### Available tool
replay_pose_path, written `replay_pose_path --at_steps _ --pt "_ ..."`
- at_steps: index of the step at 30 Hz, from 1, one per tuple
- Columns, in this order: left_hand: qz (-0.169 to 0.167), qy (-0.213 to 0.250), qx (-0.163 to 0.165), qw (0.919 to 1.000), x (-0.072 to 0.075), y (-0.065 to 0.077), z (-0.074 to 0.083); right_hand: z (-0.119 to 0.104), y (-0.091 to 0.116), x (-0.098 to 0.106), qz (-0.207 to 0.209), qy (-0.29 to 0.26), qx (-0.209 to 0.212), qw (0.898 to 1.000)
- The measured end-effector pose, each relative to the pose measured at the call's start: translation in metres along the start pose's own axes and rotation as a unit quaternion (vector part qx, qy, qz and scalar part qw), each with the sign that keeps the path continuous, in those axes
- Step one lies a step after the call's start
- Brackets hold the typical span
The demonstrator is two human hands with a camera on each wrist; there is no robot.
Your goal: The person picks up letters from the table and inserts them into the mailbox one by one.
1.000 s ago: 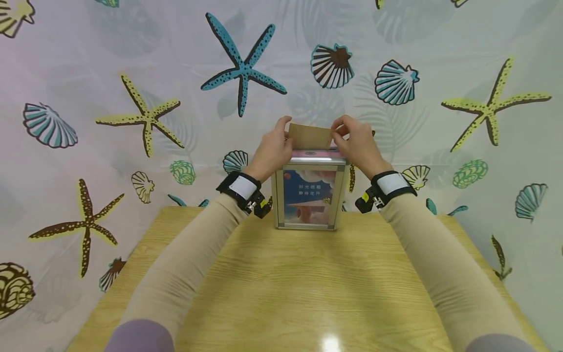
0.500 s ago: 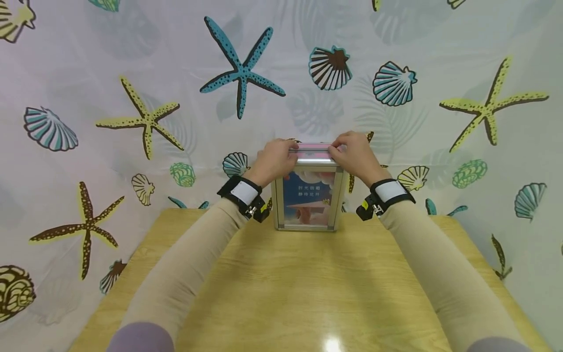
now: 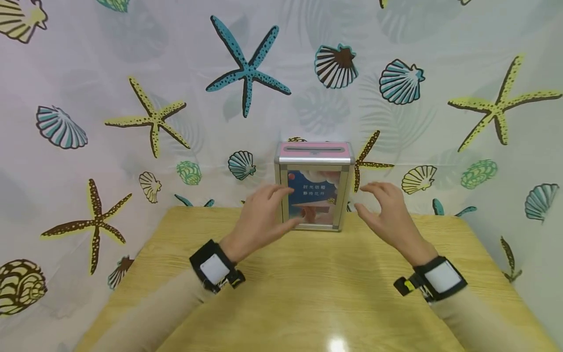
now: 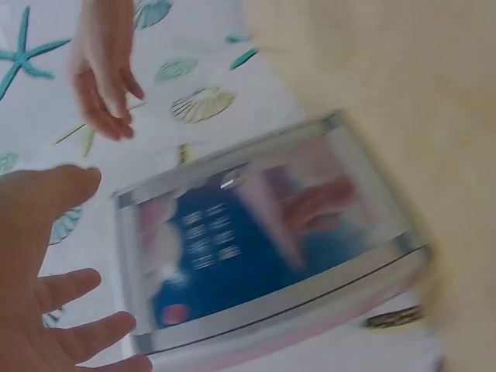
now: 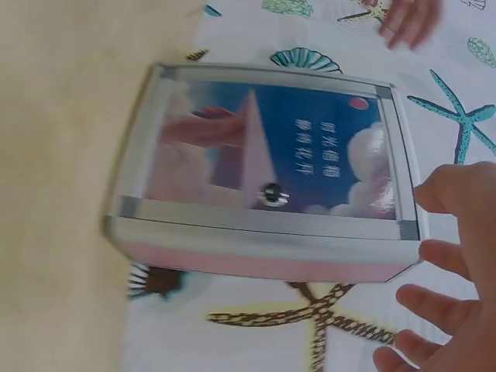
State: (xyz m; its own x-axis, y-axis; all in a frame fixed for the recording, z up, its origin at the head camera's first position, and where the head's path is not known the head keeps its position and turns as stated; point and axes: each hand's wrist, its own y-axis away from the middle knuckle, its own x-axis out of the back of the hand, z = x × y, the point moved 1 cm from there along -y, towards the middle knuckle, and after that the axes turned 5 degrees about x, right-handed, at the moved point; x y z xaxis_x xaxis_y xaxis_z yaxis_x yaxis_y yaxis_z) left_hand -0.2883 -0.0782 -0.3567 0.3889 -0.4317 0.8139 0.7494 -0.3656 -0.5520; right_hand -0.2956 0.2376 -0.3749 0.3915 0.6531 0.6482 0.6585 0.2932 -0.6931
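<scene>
A letter box point(image 3: 320, 208) with a silver metal frame stands upright at the back of the table. Its pink top has a long narrow slot point(image 3: 314, 149). Behind the clear front is a blue and pink picture with white writing, and the right wrist view shows a small round lock point(image 5: 272, 194) there. My left hand point(image 3: 259, 217), fingers spread and loosely bent, is in front of the box's left side, holding nothing. To the right of the box is my right hand point(image 3: 389, 215), likewise relaxed, with nothing in it. No brown paper shows in any view now.
The box stands on a wooden table point(image 3: 299, 293), close to its back edge. Behind and around hangs a white cloth point(image 3: 264, 132) printed with starfish and shells. A strap with a small camera point(image 3: 215, 269) sits on each wrist.
A brown paper held by both hands above the box went down into the slot by half a second ago. Since then both hands have let go, moved down, back and apart.
</scene>
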Motion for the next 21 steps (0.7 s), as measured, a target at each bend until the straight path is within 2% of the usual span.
replay_pose_path --at_steps 2,5,8,10,11,14,15,16,18,21 --pt "-0.019 0.007 0.016 0.9997 -0.008 0.030 -0.008 0.000 0.028 0.003 -0.002 -0.001 -0.030 1.000" --pt "-0.053 0.019 0.086 0.9947 -0.015 0.072 -0.025 0.002 0.069 0.010 -0.003 -0.001 -0.077 0.997" --pt "-0.061 0.038 0.173 0.9823 -0.011 0.108 -0.040 0.008 0.108 0.024 -0.006 0.004 -0.135 0.991" --pt "-0.049 0.049 0.212 0.9748 -0.005 0.127 -0.048 0.014 0.133 0.037 -0.028 0.007 -0.201 0.979" --pt "-0.043 0.050 0.223 0.9726 -0.003 0.135 -0.050 0.017 0.145 0.043 -0.037 0.011 -0.231 0.972" --pt "-0.018 0.036 0.239 0.9703 0.006 0.150 -0.058 0.026 0.173 0.056 -0.080 0.015 -0.332 0.940" --pt "-0.008 0.028 0.238 0.9709 0.008 0.154 -0.060 0.027 0.179 0.057 -0.088 0.013 -0.355 0.931" --pt "0.000 0.020 0.237 0.9712 0.009 0.158 -0.062 0.027 0.184 0.058 -0.090 0.011 -0.367 0.926" --pt "0.005 0.012 0.241 0.9703 0.011 0.163 -0.066 0.024 0.187 0.055 -0.088 0.004 -0.373 0.924" --pt "-0.024 0.011 0.264 0.9643 0.008 0.168 -0.065 0.015 0.181 0.047 -0.070 0.003 -0.337 0.939"
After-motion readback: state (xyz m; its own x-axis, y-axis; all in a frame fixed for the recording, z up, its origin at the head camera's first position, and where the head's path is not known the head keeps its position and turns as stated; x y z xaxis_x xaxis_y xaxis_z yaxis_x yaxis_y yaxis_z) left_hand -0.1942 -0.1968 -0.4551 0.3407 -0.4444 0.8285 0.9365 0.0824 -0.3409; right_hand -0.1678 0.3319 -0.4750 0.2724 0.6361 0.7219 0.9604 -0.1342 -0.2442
